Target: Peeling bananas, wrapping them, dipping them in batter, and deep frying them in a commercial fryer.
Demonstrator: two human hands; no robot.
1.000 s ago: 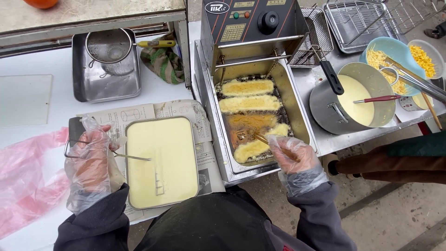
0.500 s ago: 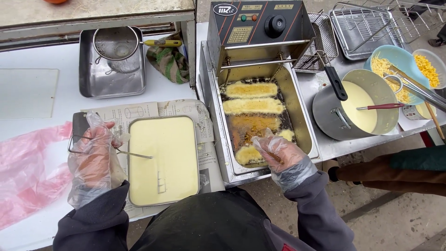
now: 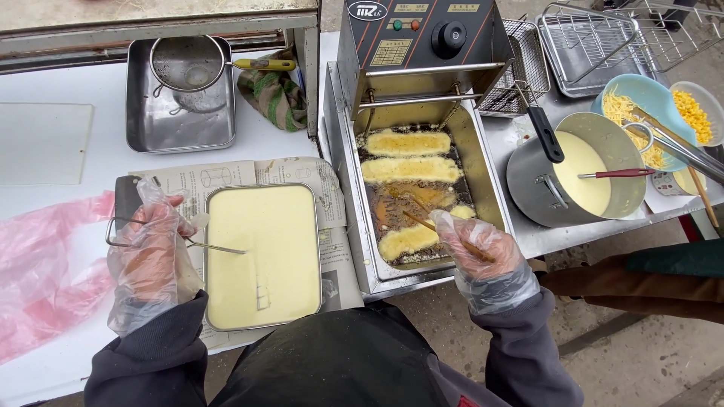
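Observation:
My right hand, in a clear plastic glove, holds wooden chopsticks that reach into the electric deep fryer. Several battered pieces float in the hot oil; the chopstick tips lie over the darker one in the middle. My left hand, also gloved, grips a wire-handled tool whose end rests on a steel tray of pale yellow batter. That tray sits on printed paper.
A steel pot of batter with a red-handled utensil stands right of the fryer, beside bowls of shredded cheese and corn. A wire basket, a rack, a strainer in a steel pan, a cloth and pink plastic lie around.
My right hand has shifted slightly left and forward over the fryer, bringing the chopsticks onto the middle pieces. My left hand stays on the tool at the batter tray.

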